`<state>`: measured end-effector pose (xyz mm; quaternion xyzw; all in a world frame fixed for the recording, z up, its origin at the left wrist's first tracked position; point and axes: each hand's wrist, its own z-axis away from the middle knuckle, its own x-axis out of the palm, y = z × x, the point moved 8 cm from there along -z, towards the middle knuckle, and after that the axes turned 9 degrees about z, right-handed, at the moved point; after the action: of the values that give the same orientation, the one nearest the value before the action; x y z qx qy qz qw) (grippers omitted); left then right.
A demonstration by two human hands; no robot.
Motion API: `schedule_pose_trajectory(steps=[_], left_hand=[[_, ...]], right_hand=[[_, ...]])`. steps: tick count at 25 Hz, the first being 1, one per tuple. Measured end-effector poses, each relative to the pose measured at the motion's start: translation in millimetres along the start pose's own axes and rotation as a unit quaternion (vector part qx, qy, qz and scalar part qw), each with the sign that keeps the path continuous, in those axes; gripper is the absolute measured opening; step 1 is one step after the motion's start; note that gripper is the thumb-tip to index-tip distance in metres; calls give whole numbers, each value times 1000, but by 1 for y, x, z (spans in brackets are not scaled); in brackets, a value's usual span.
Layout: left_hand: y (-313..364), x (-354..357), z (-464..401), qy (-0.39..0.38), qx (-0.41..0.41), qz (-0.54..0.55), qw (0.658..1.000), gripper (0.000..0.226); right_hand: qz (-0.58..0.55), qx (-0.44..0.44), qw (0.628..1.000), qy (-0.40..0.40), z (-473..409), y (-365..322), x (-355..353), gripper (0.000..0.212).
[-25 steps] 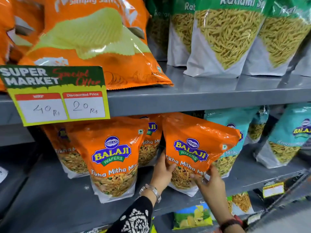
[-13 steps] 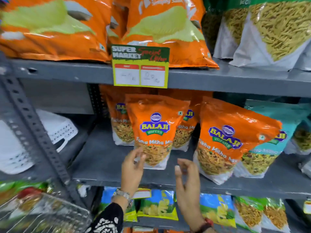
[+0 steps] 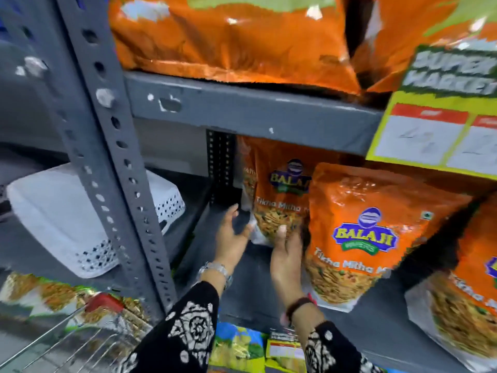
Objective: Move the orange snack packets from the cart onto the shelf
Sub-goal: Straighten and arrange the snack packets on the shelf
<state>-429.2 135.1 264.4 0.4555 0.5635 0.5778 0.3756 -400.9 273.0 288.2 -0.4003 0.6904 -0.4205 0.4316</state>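
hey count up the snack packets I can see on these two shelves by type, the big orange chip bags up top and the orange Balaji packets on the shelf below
Big orange chip bags, upper shelf: 2
Orange Balaji packets, lower shelf: 3 clearly in view; a sliver of another may sit behind the back one, too hidden to count
Total: 5

Grey perforated upright post (image 3: 107,168) slants across left side. White perforated basket (image 3: 67,219) lies upside down behind post, on neighbouring grey rack. Yellow-green "SUPER MARKET" price card (image 3: 441,111) hangs at right edge; handwritten figures blurred. Green and blue packets (image 3: 239,345) low in frame, print unreadable. Large orange chip bags (image 3: 231,39) lie along top, motion-blurred.
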Motion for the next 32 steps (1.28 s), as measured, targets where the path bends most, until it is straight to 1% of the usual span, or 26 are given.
schedule_pose_trajectory(steps=[1,3,4,6,8,9,11,13,16,19,21,24,27,32], left_hand=[[0,8,-5,-18,3,-7,1000,54],[1,27,-8,-57,11,-6,998,54],[2,34,-9,-64,19,5,998,52],[2,39,-13,-50,31,25,998,49],[-1,38,-18,-35,31,14,999,50],[-3,37,-19,-35,23,12,999,50],[-8,33,-24,-37,13,19,999,48],[-11,24,-28,-21,10,10,1000,48],[-18,7,-38,-2,9,-1,1000,49],[-28,-8,-48,22,-16,-6,1000,55],[-32,-11,-50,25,-26,4,999,57],[-33,-10,-51,10,-16,6,1000,59],[-35,-9,-53,-5,-3,2,1000,66],[-41,-7,-53,4,-8,-4,1000,72]], right_hand=[[-1,16,1000,23,-7,4,1,78],[-11,73,996,55,-19,18,-2,62],[-21,107,991,76,-23,26,-4,55],[-27,172,979,104,-32,46,-6,53],[-10,228,969,99,-36,66,-1,54],[11,237,967,96,-36,72,2,54],[25,202,975,90,-38,77,7,54],[-21,159,986,51,-40,75,18,54],[-60,158,985,-11,-36,69,34,55],[-81,136,986,-41,-36,61,42,56],[-80,147,985,-45,-38,62,43,58],[-81,159,983,-48,-42,69,46,65],[-77,167,982,-43,-44,74,50,64],[-77,164,983,-26,-45,76,46,61]])
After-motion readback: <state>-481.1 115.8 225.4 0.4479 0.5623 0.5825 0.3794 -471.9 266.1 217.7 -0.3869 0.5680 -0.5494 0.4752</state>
